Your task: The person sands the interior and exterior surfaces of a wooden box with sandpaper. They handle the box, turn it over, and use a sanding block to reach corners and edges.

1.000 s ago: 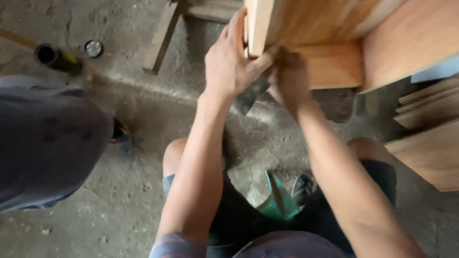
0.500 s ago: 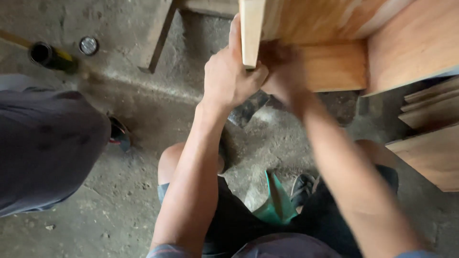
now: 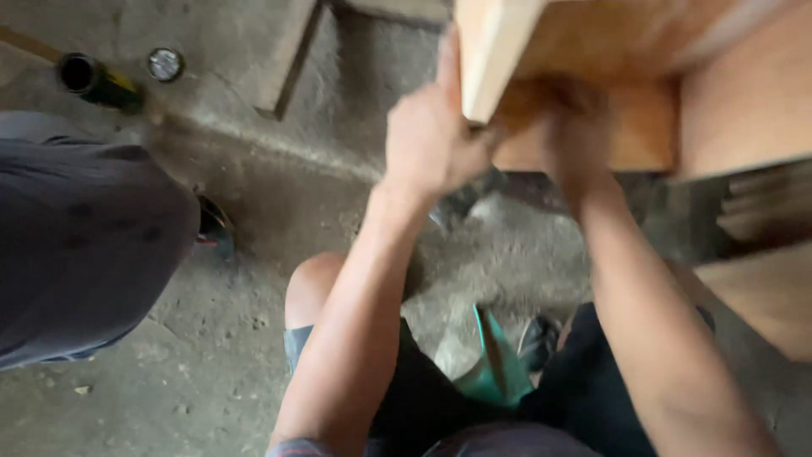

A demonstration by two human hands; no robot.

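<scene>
A light wooden box frame (image 3: 643, 51) of joined boards fills the top right of the head view. My left hand (image 3: 431, 140) grips the pale front edge board (image 3: 491, 51) of it, fingers wrapped around the edge. Just to the right, my right hand (image 3: 575, 140) is pressed against a lower cross board (image 3: 643, 127), blurred; whether it holds anything there I cannot tell. Both forearms reach up from my lap over my bare knees and dark shorts.
A person in grey clothing (image 3: 76, 245) stands at the left. A dark tube (image 3: 85, 78) and a round metal cap (image 3: 165, 63) lie on the concrete floor at top left. A green sandal (image 3: 495, 364) sits between my legs. Loose wooden boards (image 3: 761, 296) lie at right.
The view has shifted closer and blurred. The wooden frame and both hands have moved slightly rightward and up in view; both hands stay on the frame.
</scene>
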